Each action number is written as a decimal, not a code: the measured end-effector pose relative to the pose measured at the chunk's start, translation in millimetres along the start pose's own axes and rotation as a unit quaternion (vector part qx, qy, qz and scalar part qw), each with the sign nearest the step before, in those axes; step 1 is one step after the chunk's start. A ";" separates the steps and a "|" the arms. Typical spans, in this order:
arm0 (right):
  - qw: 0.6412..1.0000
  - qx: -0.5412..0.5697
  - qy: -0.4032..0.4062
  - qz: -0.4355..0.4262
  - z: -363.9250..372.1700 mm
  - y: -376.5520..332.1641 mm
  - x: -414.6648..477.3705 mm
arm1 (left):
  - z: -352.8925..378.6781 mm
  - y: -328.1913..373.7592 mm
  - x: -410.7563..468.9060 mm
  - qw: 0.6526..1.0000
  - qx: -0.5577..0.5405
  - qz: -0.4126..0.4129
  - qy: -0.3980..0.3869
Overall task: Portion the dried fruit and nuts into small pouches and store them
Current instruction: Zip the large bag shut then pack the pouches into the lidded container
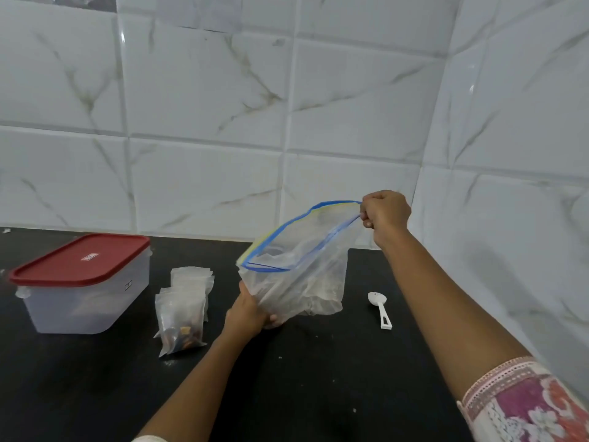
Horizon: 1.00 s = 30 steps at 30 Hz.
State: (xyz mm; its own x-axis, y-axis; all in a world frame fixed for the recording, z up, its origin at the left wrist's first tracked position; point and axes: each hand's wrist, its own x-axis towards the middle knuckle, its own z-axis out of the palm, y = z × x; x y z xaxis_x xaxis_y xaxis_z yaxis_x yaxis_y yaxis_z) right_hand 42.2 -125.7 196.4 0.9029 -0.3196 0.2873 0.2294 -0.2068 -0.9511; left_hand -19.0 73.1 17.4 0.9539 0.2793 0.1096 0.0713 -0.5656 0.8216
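Head view: large zip bag (pixel 296 275) is held up over the dark surface (pixel 287 393) with its mouth open and tilted left. One top corner is pinched by the right hand (pixel 385 215); the lower side is gripped by the left hand (pixel 248 311). Its contents cannot be made out through the hazy plastic. A filled pouch (pixel 180 320) stands left of it, empty pouches (pixel 192 279) stacked behind, a red-lidded container (pixel 83 282) further left, a white scoop (pixel 381 309) on the right.

Risks: spillage if the bottom is lifted further with the mouth unsupported; corner slip from a single pinch; filled pouch knocked over by the left forearm.
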 end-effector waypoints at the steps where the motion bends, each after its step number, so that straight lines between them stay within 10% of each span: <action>1: 1.000 0.011 -0.009 0.019 -1.2 -2.8 -1.7 | -3.3 6.0 1.2 1.000 0.002 -0.019 0.001; 6: 0.983 0.106 -0.097 0.116 -4.2 5.7 -8.6 | -37.2 58.2 -4.9 0.971 -0.171 -0.007 0.167; 10: 0.968 0.191 -0.109 0.122 -6.5 19.7 -21.8 | -64.3 121.3 -28.6 0.916 0.044 0.207 0.340; 16: 0.955 0.244 -0.147 0.083 -15.0 32.4 -39.6 | -40.4 173.1 -12.0 0.829 0.477 0.282 0.071; 24: 0.944 -0.083 -0.313 0.057 -24.2 118.7 -51.6 | -26.6 168.6 6.1 0.878 0.341 0.310 0.132; 30: 0.951 -0.155 -0.267 -0.015 -8.2 140.9 -57.1 | -31.4 158.2 21.0 0.869 0.301 0.345 0.186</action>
State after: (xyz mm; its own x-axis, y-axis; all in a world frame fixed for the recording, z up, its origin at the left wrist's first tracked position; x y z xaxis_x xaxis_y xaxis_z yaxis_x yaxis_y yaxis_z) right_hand 20.0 -144.2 46.9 0.9727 0.1878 0.1365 0.2141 -0.4980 -0.8403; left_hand 3.2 13.8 167.2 0.6774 -0.1190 0.7259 -0.2341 -0.9704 0.0594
